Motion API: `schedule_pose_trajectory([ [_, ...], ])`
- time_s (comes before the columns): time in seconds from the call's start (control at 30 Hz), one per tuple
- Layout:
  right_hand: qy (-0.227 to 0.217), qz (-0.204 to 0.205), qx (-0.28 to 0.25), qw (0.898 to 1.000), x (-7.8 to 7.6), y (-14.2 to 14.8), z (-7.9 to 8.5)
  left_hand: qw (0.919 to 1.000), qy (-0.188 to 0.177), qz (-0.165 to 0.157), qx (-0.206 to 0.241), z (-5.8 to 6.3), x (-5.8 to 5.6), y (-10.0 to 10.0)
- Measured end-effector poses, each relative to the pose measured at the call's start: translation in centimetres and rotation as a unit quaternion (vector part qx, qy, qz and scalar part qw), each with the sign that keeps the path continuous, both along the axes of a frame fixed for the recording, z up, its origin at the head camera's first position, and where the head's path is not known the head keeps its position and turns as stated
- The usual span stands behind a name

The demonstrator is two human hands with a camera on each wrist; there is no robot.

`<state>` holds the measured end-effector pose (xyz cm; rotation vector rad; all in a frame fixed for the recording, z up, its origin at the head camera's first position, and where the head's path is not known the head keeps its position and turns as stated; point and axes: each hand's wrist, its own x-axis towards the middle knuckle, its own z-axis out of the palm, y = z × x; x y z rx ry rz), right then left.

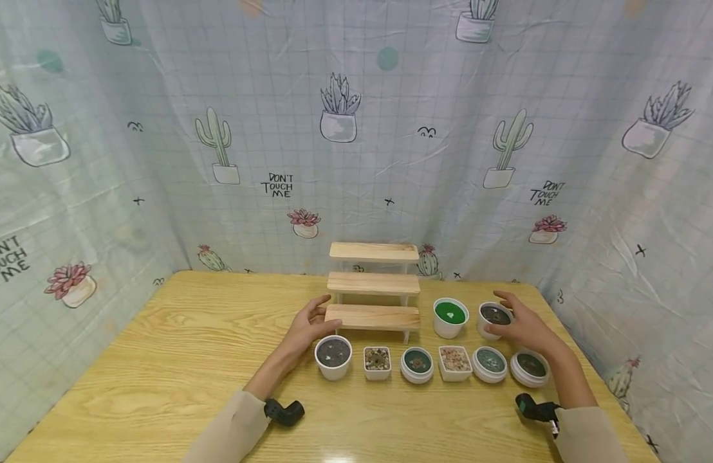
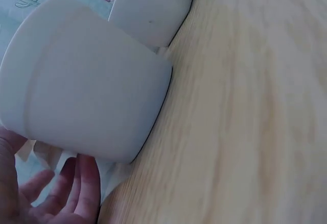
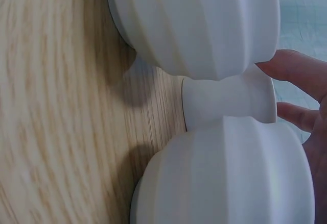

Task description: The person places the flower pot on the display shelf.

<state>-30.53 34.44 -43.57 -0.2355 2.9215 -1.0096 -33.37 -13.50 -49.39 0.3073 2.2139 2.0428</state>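
A three-tier wooden stand [image 1: 372, 315] with clear legs stands at the back of the table. My left hand [image 1: 307, 326] is at the left end of its lowest tier, thumb over the front corner and other fingers loosely bent beside it; whether they press on it cannot be told. In front of that thumb is a white round pot [image 1: 333, 370] with dark filling, large in the left wrist view [image 2: 92, 86]. My right hand [image 1: 524, 325] spreads around a white pot with dark filling [image 1: 495, 314], thumb at its front-left wall and forefinger beyond its far rim.
A green-filled pot [image 1: 450, 325] stands right of the stand. In a front row are square pebble pots [image 1: 378, 374] [image 1: 455, 376] and ribbed round pots [image 1: 417, 376] [image 1: 489, 375] [image 1: 529, 379]. A patterned curtain [image 1: 385, 154] hangs behind the wooden table [image 1: 159, 373].
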Motion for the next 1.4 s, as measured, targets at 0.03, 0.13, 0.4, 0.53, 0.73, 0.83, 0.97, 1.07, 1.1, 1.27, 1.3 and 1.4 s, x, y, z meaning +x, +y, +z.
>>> schedule_pose_trajectory([
  [0.03, -0.001, 0.0, -0.002, 1.0, 0.0, 0.0, 0.0, 1.0, 0.003, -0.003, -0.001, 0.0, 0.0, -0.1],
  [0.13, -0.004, 0.0, -0.008, 1.0, -0.1, 0.1, -0.2, 0.9998, 0.012, -0.013, -0.004, -0.1, 0.0, -0.4],
  [0.4, -0.016, -0.005, -0.019, 1.0, -0.2, 0.1, -0.7, 0.9988, 0.02, -0.043, -0.012, -0.1, 0.0, -0.5],
  [0.53, -0.018, -0.011, -0.016, 1.0, -0.3, 0.2, -1.2, 0.9991, 0.017, -0.039, -0.009, -0.2, 0.1, -0.5],
  [0.73, -0.002, -0.004, -0.016, 1.0, -0.1, 0.4, -1.4, 0.9991, 0.015, -0.039, -0.01, -0.2, 0.1, -0.5],
  [0.83, 0.009, 0.002, -0.012, 1.0, 0.0, 0.5, -1.4, 0.999, 0.018, -0.039, -0.009, -0.3, 0.0, -0.6],
  [0.97, 0.024, 0.001, 0.003, 1.0, 0.1, 0.5, -1.0, 0.999, 0.02, -0.038, -0.009, -0.3, -0.2, -0.5],
  [1.07, 0.029, -0.003, 0.01, 1.0, 0.2, 0.5, -0.7, 0.9992, 0.02, -0.035, -0.008, -0.3, -0.2, -0.5],
  [1.1, 0.03, -0.006, 0.012, 0.999, 0.2, 0.5, -0.5, 0.9992, 0.02, -0.034, -0.009, -0.3, -0.2, -0.5],
  [1.27, 0.048, -0.007, 0.017, 0.999, 0.2, 0.5, -0.1, 0.9993, 0.018, -0.031, -0.01, -0.2, -0.1, -0.6],
  [1.3, 0.052, -0.007, 0.017, 0.998, 0.2, 0.5, 0.0, 0.9993, 0.017, -0.032, -0.01, -0.2, -0.1, -0.6],
  [1.4, 0.058, -0.007, 0.007, 0.998, 0.2, 0.5, 0.4, 0.9993, 0.015, -0.033, -0.007, -0.2, -0.1, -0.6],
])
